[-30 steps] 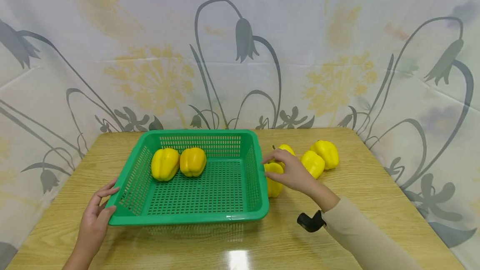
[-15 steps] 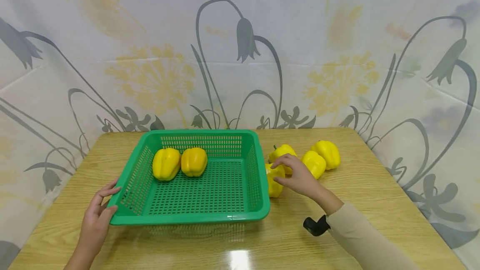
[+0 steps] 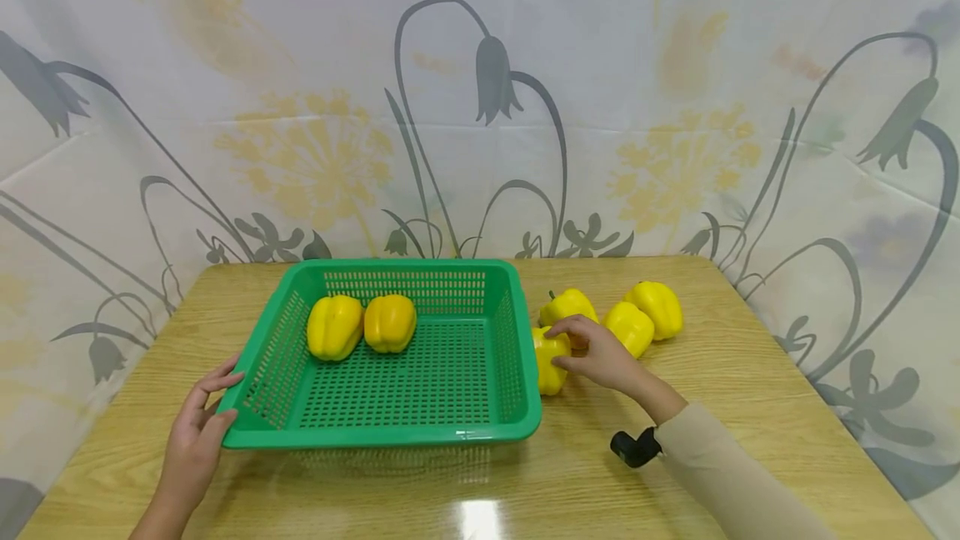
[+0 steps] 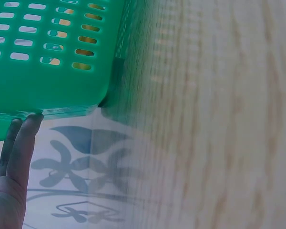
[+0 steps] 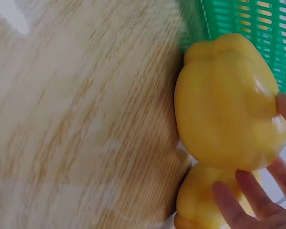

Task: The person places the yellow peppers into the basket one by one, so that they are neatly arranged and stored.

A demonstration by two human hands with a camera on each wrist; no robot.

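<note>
Two yellow bell peppers [image 3: 335, 328] lie side by side in the green basket [image 3: 360, 437], toward its back left. My left hand [image 3: 191, 432] rests against the basket's left rim near the front corner, fingers fairly straight; their tips touch the rim in the left wrist view. Just outside the basket's right wall, my right hand [image 3: 603, 357] holds a yellow bell pepper [image 5: 229, 105] between the thumb on one side and the fingertips on the other. Another yellow bell pepper [image 5: 205, 195] sits behind those fingers in the right wrist view.
Behind my right hand, further yellow bell peppers [image 3: 628, 329] lie on the wooden table [image 3: 750, 373], one of them [image 3: 567, 307] with its stem pointing up. A flower-patterned cloth [image 3: 322, 65] hangs along the table's back edge.
My right hand has drawn slightly away from the basket's right rim, and its thumb and fingers have come onto the nearest pepper. The left hand stays at the rim.
</note>
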